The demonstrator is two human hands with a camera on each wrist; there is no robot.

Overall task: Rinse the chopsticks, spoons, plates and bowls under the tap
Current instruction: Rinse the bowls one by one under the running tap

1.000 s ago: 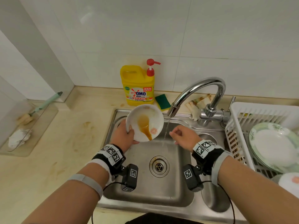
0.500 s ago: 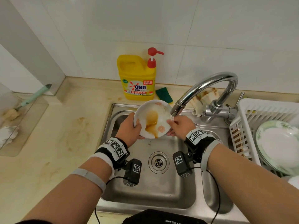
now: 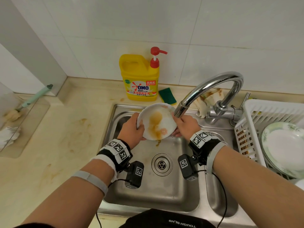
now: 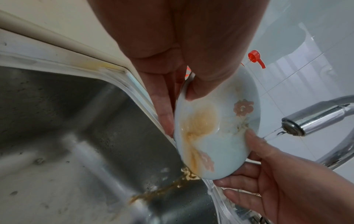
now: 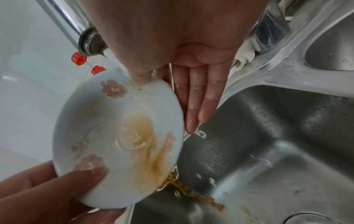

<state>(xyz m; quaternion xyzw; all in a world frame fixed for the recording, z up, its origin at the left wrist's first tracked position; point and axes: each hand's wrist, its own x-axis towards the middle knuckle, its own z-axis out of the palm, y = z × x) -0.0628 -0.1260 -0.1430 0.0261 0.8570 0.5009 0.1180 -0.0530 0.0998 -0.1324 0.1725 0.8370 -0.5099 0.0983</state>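
Right hand (image 3: 185, 125) now seemingly gripping bowl (image 3: 157, 121)

The tap (image 3: 209, 89) is polished, mirror-bright metal. Below it, the sink (image 3: 185, 186) is duller brushed steel, beaded with water. Under the spout, the plate (image 3: 158, 120) looks like glossy glazed china. Right of the tap, the rack (image 3: 263, 112) is white plastic.

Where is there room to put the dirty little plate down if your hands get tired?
The sink floor around the drain is bare. So is the counter left of the sink. It is crowded behind the sink, by the soap bottle, sponge and tap, and in the rack with its plates.
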